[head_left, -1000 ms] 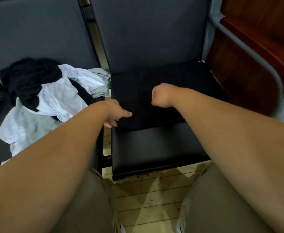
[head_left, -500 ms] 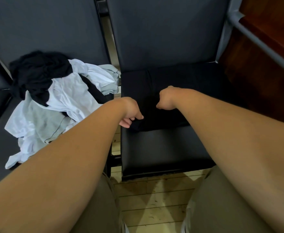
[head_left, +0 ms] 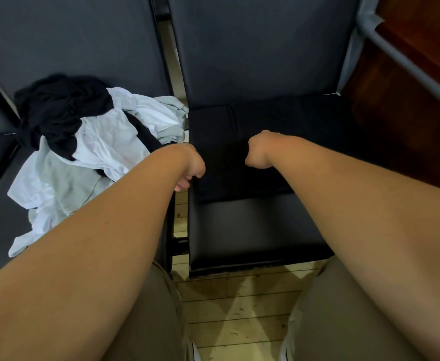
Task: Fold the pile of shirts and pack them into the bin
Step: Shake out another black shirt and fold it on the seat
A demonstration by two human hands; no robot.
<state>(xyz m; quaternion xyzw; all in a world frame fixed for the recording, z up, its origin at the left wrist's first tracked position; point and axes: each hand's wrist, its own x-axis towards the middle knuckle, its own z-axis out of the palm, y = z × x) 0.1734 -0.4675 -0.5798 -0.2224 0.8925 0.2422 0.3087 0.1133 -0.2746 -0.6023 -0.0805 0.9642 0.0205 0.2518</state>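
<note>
A black shirt (head_left: 307, 142) lies spread flat on the black chair seat (head_left: 252, 230) in front of me, hard to tell apart from the leather. My left hand (head_left: 191, 169) is at the shirt's left edge, near the seat's side, with its fingers curled on the fabric. My right hand (head_left: 259, 151) sits on the middle of the shirt, wrist bent down and fingers curled under, mostly hidden. A loose pile of shirts (head_left: 96, 147), black, white and grey, lies on the chair to the left. No bin is in view.
Dark chair backs (head_left: 260, 48) rise behind both seats. A grey metal rail (head_left: 406, 66) and a brown wooden panel (head_left: 406, 121) stand at the right. My knees in khaki trousers and a pale wooden floor (head_left: 234, 308) fill the bottom.
My left hand slid left from the shirt's surface to its left edge and its outstretched finger curled in. My right hand stayed nearly in place.
</note>
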